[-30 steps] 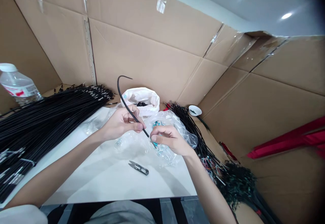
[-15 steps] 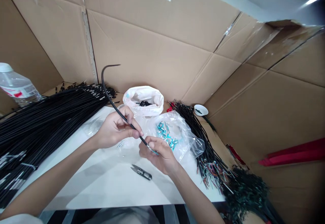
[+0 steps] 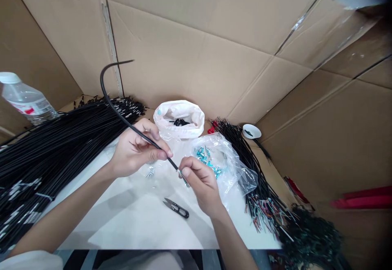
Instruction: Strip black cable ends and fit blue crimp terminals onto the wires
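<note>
My left hand pinches a black cable near its lower end; the cable arches up and to the left over the table. My right hand is closed in a pinch on the cable's tip, where a small part shows between the fingers. Just right of my right hand lies a clear plastic bag with small teal parts. Black thread snips lie on the white table below my hands.
A big bundle of black cables covers the left side. A white bag stands behind my hands. More cables with coloured wire ends lie at right, near a small white dish. A water bottle stands far left. Cardboard walls surround the table.
The view has tilted down and shifted. My right hand left the clear bag and came to the cable's tip. The cable's free end now swings further up and left.
</note>
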{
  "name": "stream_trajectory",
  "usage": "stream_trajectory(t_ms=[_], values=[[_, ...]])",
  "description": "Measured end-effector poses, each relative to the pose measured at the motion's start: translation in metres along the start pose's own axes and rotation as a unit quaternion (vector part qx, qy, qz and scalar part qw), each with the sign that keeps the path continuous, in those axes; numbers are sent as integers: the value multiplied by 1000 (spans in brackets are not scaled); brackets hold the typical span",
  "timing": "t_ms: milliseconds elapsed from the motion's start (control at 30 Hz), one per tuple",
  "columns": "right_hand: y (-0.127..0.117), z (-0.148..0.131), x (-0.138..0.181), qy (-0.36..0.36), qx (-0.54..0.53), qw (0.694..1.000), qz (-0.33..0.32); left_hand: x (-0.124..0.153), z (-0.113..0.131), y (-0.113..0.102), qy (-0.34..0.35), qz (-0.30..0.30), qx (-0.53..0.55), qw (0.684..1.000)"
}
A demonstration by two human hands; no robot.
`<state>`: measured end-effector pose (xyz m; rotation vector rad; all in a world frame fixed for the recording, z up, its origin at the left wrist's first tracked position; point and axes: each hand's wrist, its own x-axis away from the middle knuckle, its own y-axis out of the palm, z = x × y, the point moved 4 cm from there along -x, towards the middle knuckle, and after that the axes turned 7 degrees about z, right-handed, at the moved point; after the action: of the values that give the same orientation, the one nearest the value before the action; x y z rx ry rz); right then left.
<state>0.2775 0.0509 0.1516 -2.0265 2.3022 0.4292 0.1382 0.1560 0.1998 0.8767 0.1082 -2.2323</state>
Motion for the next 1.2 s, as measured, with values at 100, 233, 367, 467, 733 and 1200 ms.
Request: stream_trajectory(t_ms=[100,233,367,467,733,1200], values=[[-14,-24,-2,-127,184,975,8,-1,-5,-2,-24,39,5,999],[-17,-47,-2,-219,318,922,-8,2,-8,-1,-86,54,-16,995],[-17,-50,-3,-228,350,908,-29,3,-6,-1,-91,52,-14,994],[-19,-48,-3,-248,357,900,-27,3,-7,0,-90,59,-17,994],[-23,-44,-4,-409,411,815,13,12,7,9,-76,131,-131,980],[-21,-48,-20,-386,380,838,-62,15,14,2,-163,166,-161,959]])
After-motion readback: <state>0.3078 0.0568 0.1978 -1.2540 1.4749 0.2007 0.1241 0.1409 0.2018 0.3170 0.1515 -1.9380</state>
